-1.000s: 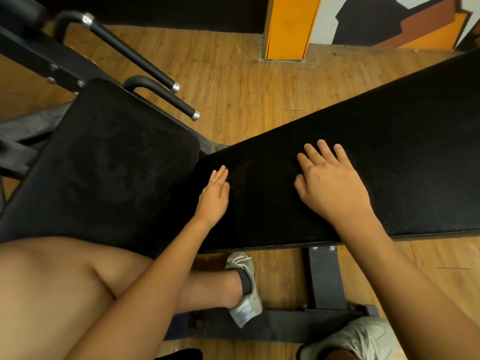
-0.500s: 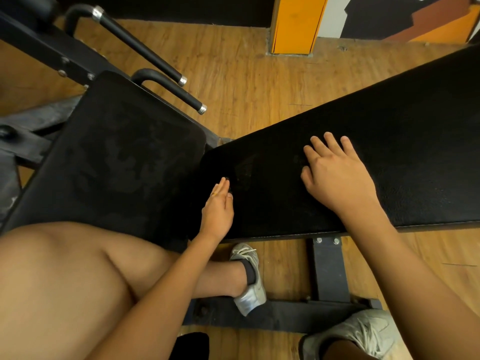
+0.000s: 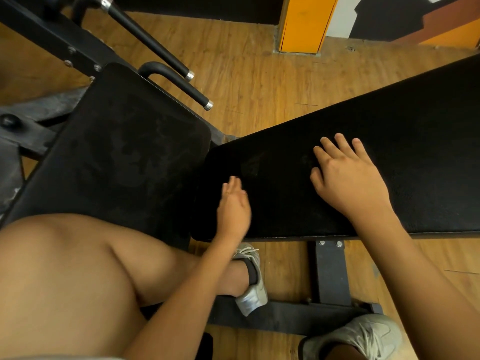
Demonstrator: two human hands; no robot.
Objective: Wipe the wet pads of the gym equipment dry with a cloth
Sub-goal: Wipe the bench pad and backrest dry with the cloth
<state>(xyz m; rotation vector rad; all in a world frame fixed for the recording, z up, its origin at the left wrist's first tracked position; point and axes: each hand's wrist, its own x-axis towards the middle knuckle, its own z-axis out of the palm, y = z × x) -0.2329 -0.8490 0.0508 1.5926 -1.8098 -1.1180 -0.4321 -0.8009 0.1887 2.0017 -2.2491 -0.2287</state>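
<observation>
Two black bench pads fill the view. The long back pad [image 3: 389, 141] slants up to the right, and the seat pad [image 3: 124, 157] lies at the left with faint damp marks on it. My right hand [image 3: 348, 178] lies flat on the long pad, fingers spread and straight. My left hand [image 3: 233, 209] is at the long pad's near left end, fingers straight and slightly blurred; whether it touches the pad I cannot tell. No cloth shows in either hand or anywhere in view.
Two black handle bars with chrome tips [image 3: 181, 87] stick out behind the seat pad. The bench's steel leg and foot bar [image 3: 330, 276] stand on the wooden floor [image 3: 259, 79]. My knee [image 3: 65, 268] and both grey shoes [image 3: 252, 281] are below. An orange pillar [image 3: 304, 24] stands at the back.
My left hand has drawn back toward the long pad's near edge, and my view has shifted down and back. My right hand stays flat on the pad.
</observation>
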